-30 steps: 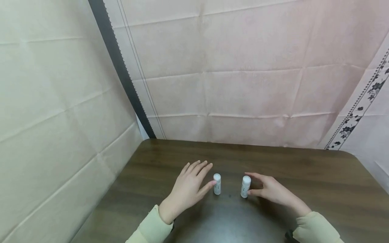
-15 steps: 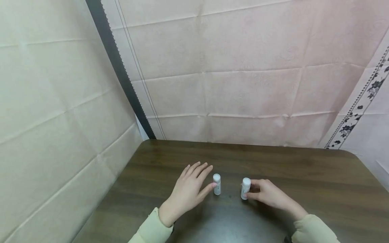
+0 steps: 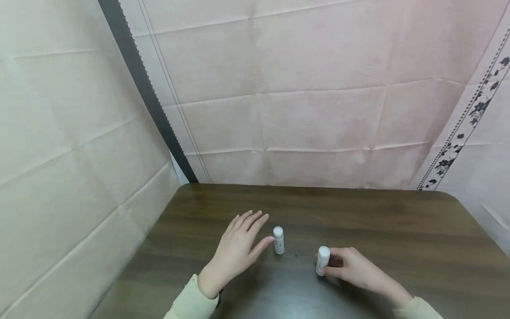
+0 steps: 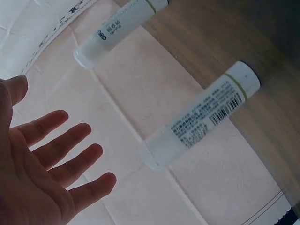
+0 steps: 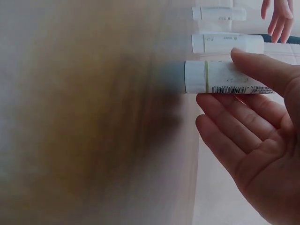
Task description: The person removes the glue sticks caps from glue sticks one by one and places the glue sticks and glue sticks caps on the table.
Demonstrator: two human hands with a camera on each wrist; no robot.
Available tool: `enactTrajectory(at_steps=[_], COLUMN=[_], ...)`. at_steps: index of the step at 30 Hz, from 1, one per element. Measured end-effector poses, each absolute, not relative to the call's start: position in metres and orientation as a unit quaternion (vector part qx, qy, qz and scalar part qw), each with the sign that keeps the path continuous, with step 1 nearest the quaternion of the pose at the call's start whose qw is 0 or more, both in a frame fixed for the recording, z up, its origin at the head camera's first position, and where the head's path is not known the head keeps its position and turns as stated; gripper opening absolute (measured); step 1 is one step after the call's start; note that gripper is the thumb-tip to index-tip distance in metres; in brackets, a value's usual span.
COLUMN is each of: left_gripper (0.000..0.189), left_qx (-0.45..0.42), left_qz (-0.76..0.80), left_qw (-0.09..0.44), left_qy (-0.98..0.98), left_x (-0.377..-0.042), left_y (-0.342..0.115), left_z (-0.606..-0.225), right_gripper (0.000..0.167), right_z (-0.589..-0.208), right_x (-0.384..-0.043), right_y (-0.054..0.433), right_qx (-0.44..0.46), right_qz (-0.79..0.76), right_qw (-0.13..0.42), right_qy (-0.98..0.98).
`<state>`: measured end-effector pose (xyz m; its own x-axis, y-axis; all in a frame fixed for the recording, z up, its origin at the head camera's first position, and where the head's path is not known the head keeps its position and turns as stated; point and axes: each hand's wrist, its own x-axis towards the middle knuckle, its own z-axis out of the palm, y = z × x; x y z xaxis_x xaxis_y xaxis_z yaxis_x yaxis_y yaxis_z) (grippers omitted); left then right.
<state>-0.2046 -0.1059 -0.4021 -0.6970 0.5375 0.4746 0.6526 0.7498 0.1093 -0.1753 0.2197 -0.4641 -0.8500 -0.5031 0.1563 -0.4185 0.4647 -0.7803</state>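
Note:
My right hand [image 3: 354, 268] pinches a white glue stick [image 3: 322, 261] between thumb and fingers, upright at or just above the table. The right wrist view shows its barcode label and yellow-green band. My left hand [image 3: 235, 250] hovers with fingers spread, holding nothing. Beside its thumb stands a second upright glue stick [image 3: 279, 241]; the left wrist view shows the thumb apart from it. Three sticks appear in a row in the right wrist view: the held one [image 5: 222, 77], a middle one [image 5: 220, 43] and a far one [image 5: 220, 13]. Only two show in the head view.
The dark brown wooden table [image 3: 350, 212] has rounded far corners. Pale creased cloth [image 3: 311, 119] hangs behind it, with more cloth [image 3: 71, 177] along the left side. A floral border strip [image 3: 458, 137] runs down at the right.
My right thumb and fingers have closed around the right glue stick and drawn it a little toward me. The left hand keeps its spread pose. The head view has shifted slightly.

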Motion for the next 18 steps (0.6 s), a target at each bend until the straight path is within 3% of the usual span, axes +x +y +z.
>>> enactTrajectory(at_steps=[4,13,18], left_gripper=[0.058,0.056,0.056], left_qx=[-0.328,-0.324,-0.330], left_qz=[-0.133,-0.137,-0.136], left_qw=[0.211,0.197,0.188], left_qy=[-0.911,-0.915,-0.915], left_x=[-0.206,-0.206,-0.204], left_y=[-0.111,-0.119,-0.116], left_z=[-0.400,-0.401,-0.402], right_gripper=[0.005,0.012,0.009], right_z=[-0.462,-0.461,-0.464], right_x=[-0.165,-0.148,-0.141], right_y=[0.220,0.224,0.223], right_qx=[-0.293,-0.292,-0.310], right_qz=[-0.435,-0.393,-0.388], right_qw=[0.044,0.030,0.013], right_qy=[0.851,0.871,0.868])
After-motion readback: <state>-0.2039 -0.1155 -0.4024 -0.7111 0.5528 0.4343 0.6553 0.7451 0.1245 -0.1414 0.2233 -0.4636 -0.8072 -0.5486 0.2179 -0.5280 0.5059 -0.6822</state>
